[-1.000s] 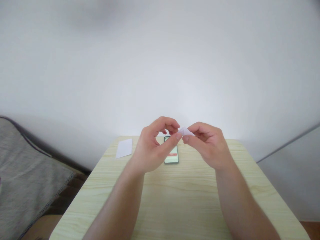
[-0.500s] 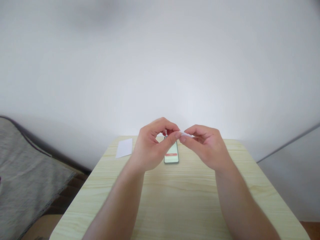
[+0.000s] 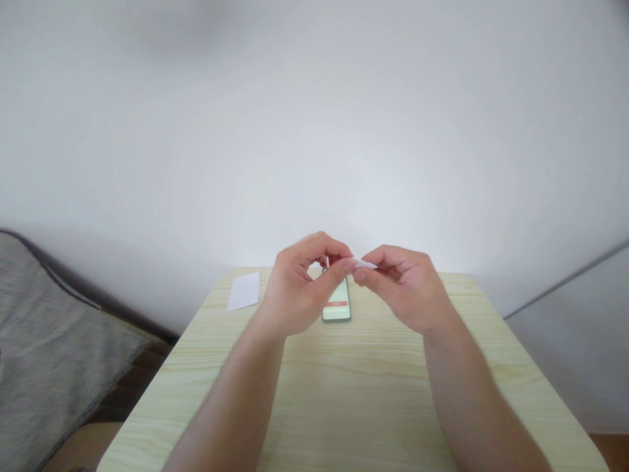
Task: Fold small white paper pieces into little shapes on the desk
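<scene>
Tipped nearly edge-on since earlier, the folded paper [image 3: 365, 263] ran lengthwise from left hand [image 3: 302, 288] to right hand [image 3: 411, 283], both pinching it narrowly.

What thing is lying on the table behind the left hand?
A phone lies there; its lower part, with a red bar, shows. The left hand covers part of the upper half, so what that part displays cannot be seen.

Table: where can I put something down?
Room shows on the table between the left forearm and right forearm, and outside the right one. The far side's crowded: white sheet at left, then phone; above, left hand and right hand pinch small paper.
</scene>
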`<state>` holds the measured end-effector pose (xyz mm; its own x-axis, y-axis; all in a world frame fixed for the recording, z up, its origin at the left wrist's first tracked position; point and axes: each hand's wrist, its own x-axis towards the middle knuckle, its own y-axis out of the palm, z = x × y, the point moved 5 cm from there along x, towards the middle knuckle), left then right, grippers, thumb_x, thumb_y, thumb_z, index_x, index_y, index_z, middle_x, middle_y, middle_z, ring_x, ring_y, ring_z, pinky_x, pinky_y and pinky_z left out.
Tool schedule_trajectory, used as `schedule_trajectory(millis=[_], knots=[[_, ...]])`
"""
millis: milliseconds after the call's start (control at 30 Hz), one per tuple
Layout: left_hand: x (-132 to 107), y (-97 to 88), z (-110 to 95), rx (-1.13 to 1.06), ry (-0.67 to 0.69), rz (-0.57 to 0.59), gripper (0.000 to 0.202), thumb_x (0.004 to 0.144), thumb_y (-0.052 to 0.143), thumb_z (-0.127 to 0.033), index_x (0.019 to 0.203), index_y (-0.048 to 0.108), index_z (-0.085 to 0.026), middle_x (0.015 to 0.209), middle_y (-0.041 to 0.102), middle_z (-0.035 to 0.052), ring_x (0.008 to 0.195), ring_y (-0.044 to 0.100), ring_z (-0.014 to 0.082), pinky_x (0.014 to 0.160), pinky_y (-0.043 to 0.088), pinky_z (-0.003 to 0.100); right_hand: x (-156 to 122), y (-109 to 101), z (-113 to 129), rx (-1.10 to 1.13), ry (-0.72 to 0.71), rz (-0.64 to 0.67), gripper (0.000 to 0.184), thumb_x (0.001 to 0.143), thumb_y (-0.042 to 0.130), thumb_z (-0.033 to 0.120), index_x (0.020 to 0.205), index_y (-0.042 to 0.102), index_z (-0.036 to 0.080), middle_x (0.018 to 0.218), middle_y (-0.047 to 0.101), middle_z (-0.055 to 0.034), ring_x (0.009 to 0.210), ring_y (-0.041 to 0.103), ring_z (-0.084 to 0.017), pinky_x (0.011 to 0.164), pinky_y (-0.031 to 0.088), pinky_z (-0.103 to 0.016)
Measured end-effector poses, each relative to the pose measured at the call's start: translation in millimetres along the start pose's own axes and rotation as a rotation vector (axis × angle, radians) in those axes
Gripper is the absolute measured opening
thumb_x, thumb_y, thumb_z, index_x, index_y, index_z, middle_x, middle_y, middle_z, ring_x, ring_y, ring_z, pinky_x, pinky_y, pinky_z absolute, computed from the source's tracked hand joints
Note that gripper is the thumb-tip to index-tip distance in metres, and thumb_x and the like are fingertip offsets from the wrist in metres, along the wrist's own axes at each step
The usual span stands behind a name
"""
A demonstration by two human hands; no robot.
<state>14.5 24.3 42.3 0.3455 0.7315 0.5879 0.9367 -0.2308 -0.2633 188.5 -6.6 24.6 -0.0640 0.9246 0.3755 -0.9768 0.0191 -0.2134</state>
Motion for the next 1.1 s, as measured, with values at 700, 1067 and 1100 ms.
schedule_trajectory(millis=[700, 1067, 1100], knots=[[0, 0.2, 10, -0.064, -0.100, 0.015, 0.016, 0.096, 0.073, -0.034, 0.090, 0.070, -0.019, 0.083, 0.066, 0.0024, 0.080, 0.059, 0.0155, 0.069, 0.043, 0.031, 2, 0, -2, 0.067, 0.013, 0.024, 0.020, 0.095, 0.076, 0.042, 0.092, 0.082, 0.023, 0.088, 0.079, -0.0025, 0.084, 0.070, -0.019, 0.076, 0.053, -0.034], [1, -1.7, 11, -0.079, -0.141, 0.029, 0.016, 0.096, 0.071, -0.031, 0.086, 0.067, -0.018, 0.080, 0.062, 0.0009, 0.074, 0.052, 0.0140, 0.066, 0.038, 0.031, 1, -2, 5, -0.025, -0.017, 0.037, 0.023, 0.098, 0.072, 0.042, 0.087, 0.081, 0.024, 0.086, 0.079, -0.0009, 0.083, 0.071, -0.018, 0.076, 0.052, -0.031], [1, -1.4, 11, -0.076, -0.154, 0.037, 0.017, 0.096, 0.070, -0.030, 0.085, 0.066, -0.018, 0.079, 0.061, 0.0003, 0.072, 0.050, 0.0134, 0.065, 0.037, 0.031, 1, -2, 5, -0.009, -0.014, 0.041, 0.023, 0.098, 0.072, 0.043, 0.088, 0.081, 0.024, 0.086, 0.079, -0.0009, 0.083, 0.070, -0.017, 0.076, 0.052, -0.031]])
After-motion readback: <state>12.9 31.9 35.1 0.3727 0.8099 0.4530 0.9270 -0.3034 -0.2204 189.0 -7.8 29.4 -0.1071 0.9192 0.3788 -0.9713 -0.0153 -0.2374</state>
